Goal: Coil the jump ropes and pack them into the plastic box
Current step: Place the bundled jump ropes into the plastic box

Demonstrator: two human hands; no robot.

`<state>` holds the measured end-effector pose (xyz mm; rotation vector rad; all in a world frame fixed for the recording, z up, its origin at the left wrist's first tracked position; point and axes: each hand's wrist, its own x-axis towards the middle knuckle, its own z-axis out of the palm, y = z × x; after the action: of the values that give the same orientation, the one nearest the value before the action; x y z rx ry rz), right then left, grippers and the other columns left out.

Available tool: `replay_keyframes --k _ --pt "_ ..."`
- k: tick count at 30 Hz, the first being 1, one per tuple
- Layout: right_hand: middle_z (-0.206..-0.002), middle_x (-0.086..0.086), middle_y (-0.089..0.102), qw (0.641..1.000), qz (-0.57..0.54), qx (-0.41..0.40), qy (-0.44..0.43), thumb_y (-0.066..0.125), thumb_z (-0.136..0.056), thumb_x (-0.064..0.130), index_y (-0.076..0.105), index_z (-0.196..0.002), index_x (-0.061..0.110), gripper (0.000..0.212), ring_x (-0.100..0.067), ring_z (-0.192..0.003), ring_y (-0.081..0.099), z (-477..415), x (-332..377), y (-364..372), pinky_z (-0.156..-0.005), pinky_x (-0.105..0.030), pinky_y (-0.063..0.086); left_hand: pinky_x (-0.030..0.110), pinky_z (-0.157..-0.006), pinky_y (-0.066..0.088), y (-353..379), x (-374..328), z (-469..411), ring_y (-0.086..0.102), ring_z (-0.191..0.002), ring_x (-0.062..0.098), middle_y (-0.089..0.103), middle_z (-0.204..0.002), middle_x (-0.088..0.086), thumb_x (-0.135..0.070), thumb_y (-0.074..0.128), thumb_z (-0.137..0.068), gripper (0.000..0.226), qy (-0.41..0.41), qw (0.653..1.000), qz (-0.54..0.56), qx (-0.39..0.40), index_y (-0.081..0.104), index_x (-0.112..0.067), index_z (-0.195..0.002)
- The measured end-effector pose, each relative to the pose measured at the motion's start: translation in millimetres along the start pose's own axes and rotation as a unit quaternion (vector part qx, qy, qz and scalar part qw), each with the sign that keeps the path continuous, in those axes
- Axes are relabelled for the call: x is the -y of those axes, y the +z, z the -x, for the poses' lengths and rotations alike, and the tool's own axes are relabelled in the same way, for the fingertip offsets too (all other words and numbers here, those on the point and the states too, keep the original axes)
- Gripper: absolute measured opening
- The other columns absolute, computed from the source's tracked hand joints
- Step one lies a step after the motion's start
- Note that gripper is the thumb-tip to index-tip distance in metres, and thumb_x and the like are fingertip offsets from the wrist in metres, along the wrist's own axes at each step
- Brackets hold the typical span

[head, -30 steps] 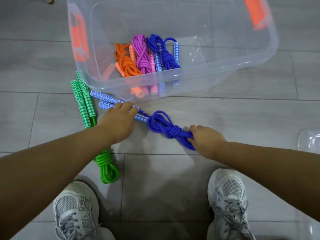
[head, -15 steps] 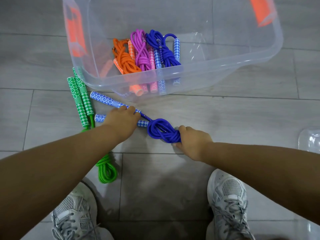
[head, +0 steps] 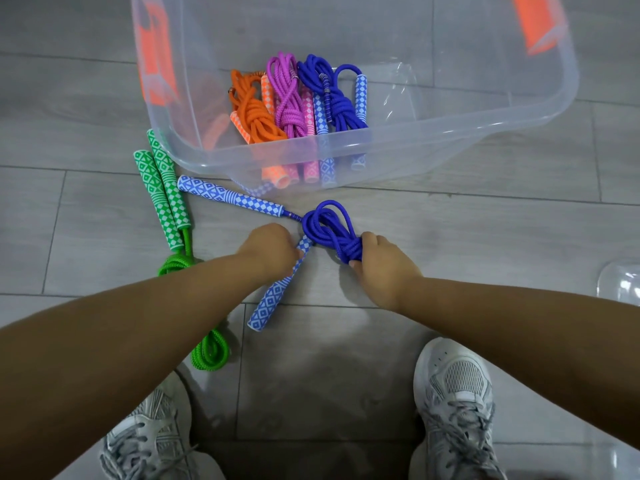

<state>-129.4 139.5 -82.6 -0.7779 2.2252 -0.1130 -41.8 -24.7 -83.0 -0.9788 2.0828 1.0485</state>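
My right hand was clamped on the knotted end of the blue rope bundle, fingers wrapped round the cord, pressing it to the floor. My left hand was closed on the top of one blue-white handle, which angled down & toward me w/ its free end on the tile. Hands were near each other but not touching, the bundle's loops between them. The rope's other handle lay flat on the floor, running up-left from the loops toward the box, cord attached at its near end.

Left of that, the green jump rope lay on the floor, its 2 handles side by side & touching, just beside the box's near-left corner; its green cord ran under my left forearm & came out as a loop near my left shoe. Right shoe sat below my right forearm.

The clear plastic box stood on the gray tile floor just beyond the hands, w/ orange latches at both ends. Inside, against the near wall, 3 coiled ropes lay side by side: orange rope on the left, purple-pink rope in the middle, another blue one on the right. A clear plastic piece showed at the right edge; couldn't tell what it was.
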Motion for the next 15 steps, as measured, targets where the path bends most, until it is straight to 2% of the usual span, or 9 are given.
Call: replay_keyframes --k 1,3,5,7,11,15 --pt "-0.125 -0.013 0.046 1.000 0.026 -0.003 -0.001 0.046 -0.093 0.035 0.034 -0.128 0.008 0.047 -0.029 -0.108 0.046 2.7 1.4 1.0 -0.085 -0.040 0.042 0.040 -0.079 0.057 0.8 -1.6 0.7 0.068 -0.078 0.026 0.069 -0.082 0.012 -0.017 0.054 -0.092 0.018 -0.011 0.998 0.056 0.014 0.064 -0.005 -0.083" --pt "-0.133 -0.011 0.037 0.995 0.094 -0.003 0.013 0.048 -0.085 0.053 0.016 -0.141 0.007 0.079 -0.030 -0.118 0.038 10.0 5.0 4.4 -0.092 -0.047 0.038 0.035 -0.073 0.055 2.6 -3.9 2.1 0.061 -0.067 0.018 0.062 -0.073 0.004 -0.013 0.053 -0.092 0.020 -0.030 0.991 0.121 0.049 0.058 -0.014 -0.073" --pt "-0.137 -0.011 0.028 0.987 0.156 -0.004 0.033 0.045 -0.071 0.079 0.001 -0.144 0.005 0.113 -0.030 -0.122 0.032 16.8 10.1 9.0 -0.096 -0.052 0.033 0.028 -0.067 0.052 5.9 -5.3 4.0 0.056 -0.068 0.015 0.058 -0.076 0.001 -0.013 0.053 -0.093 0.021 -0.041 0.988 0.130 0.078 0.055 -0.020 -0.072" --pt "-0.141 -0.014 0.020 0.982 0.186 -0.001 0.047 0.041 -0.059 0.090 -0.009 -0.144 0.001 0.132 -0.032 -0.126 0.027 17.9 15.0 15.1 -0.100 -0.058 0.029 0.026 -0.062 0.049 10.4 -7.0 6.8 0.055 -0.068 0.015 0.060 -0.083 0.005 -0.012 0.052 -0.094 0.019 -0.067 0.978 0.168 0.101 0.057 -0.017 -0.076" --pt "-0.146 -0.018 0.008 0.980 0.186 -0.001 0.071 0.045 -0.056 0.090 -0.017 -0.141 -0.004 0.141 -0.035 -0.131 0.019 10.4 26.5 23.4 -0.102 -0.065 0.022 0.024 -0.057 0.046 14.9 -6.1 11.4 0.058 -0.072 0.015 0.065 -0.097 0.012 -0.007 0.051 -0.092 0.016 -0.077 0.956 0.243 0.145 0.061 -0.014 -0.082" --pt "-0.142 -0.019 0.014 0.977 0.207 -0.012 0.044 0.054 -0.071 0.070 -0.015 -0.141 -0.006 0.125 -0.036 -0.127 0.025 6.6 30.3 27.8 -0.101 -0.065 0.025 0.024 -0.056 0.045 5.5 1.0 8.2 0.061 -0.076 0.019 0.068 -0.097 0.013 -0.006 0.054 -0.090 0.012 -0.072 0.965 0.215 0.129 0.064 -0.013 -0.090"
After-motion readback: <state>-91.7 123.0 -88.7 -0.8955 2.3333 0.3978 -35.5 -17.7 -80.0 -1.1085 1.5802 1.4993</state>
